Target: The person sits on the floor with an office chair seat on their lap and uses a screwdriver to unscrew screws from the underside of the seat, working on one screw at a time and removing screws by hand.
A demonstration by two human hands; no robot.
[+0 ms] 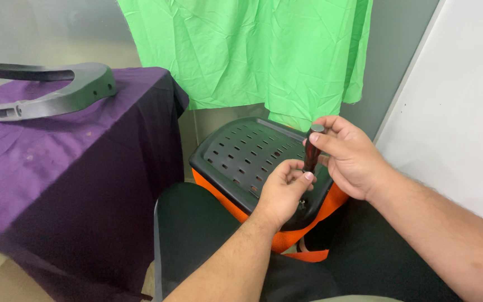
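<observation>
My right hand (349, 156) grips the dark red handle of a screwdriver (311, 151), held upright with its metal cap on top. Just below it, my left hand (282, 190) pinches the lower end of the tool against a black perforated chair seat base (236, 156) with an orange underside (286, 237). The seat base lies tilted on my lap. The screwdriver's tip is hidden behind my left fingers.
A table draped in purple cloth (57, 168) stands on the left, with a grey plastic chair armrest (40, 92) lying on it. A green cloth (252, 50) hangs on the wall behind. A white wall (465, 112) closes the right side.
</observation>
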